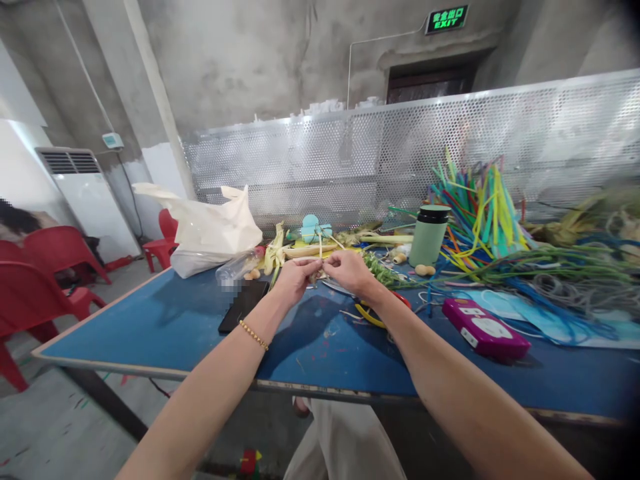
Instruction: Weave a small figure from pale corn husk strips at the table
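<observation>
My left hand (297, 277) and my right hand (350, 271) meet above the middle of the blue table (170, 320). Both are closed, with thumbs and forefingers pinched on a thin pale strip (321, 243) that sticks up between them. Its lower part is hidden by my fingers. Behind my hands lie pale dried husks (305, 251) and a light blue rounded piece (311, 228). By my right wrist is a bunch of green braided strands (381, 271). A tool with a yellow handle (369, 315) lies partly under my right forearm. A black phone (240, 310) rests beside my left forearm.
On the left stand a white plastic bag (215, 230) and a clear bottle (237, 269). To the right are a green tumbler (429, 240), colourful strips (483, 210), a purple box (484, 331) and light blue sheets (530, 313). A perforated metal panel (280, 160) backs the table.
</observation>
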### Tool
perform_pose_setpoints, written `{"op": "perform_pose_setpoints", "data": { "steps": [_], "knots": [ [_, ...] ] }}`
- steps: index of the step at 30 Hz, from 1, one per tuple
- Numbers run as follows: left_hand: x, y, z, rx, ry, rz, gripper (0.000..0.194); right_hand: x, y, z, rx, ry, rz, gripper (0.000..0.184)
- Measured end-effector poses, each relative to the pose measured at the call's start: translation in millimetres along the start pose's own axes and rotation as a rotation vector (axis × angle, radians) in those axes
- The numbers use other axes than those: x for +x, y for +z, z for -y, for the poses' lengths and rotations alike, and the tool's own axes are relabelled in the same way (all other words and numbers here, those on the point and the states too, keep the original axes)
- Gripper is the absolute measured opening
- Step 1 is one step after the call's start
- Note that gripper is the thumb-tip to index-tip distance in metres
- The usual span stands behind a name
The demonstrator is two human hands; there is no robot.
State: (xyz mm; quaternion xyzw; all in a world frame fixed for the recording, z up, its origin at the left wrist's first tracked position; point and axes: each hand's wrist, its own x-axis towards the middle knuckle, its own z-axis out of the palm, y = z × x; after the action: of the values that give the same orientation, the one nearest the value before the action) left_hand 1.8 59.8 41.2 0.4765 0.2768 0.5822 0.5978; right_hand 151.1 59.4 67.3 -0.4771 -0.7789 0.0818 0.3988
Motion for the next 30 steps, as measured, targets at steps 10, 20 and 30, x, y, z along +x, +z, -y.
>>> {"op": "perform_pose_setpoints", "data": {
  "steps": [10, 20, 30],
  "knots": [
    [3, -4.0, 4, 0.054, 0.036, -0.053, 0.034, -5, 10, 10, -0.094, -0.03, 0.022, 0.018],
    [1, -2.2, 5, 0.092, 0.035, -0.108, 0.029, -11, 18, 7, -0.207, -0.145, 0.015, 0.017],
    [1, -1.8, 4, 0.055, 0.031, -0.138, 0.027, -10, 22, 2, -0.189, -0.214, 0.023, 0.016]
  ]
}}
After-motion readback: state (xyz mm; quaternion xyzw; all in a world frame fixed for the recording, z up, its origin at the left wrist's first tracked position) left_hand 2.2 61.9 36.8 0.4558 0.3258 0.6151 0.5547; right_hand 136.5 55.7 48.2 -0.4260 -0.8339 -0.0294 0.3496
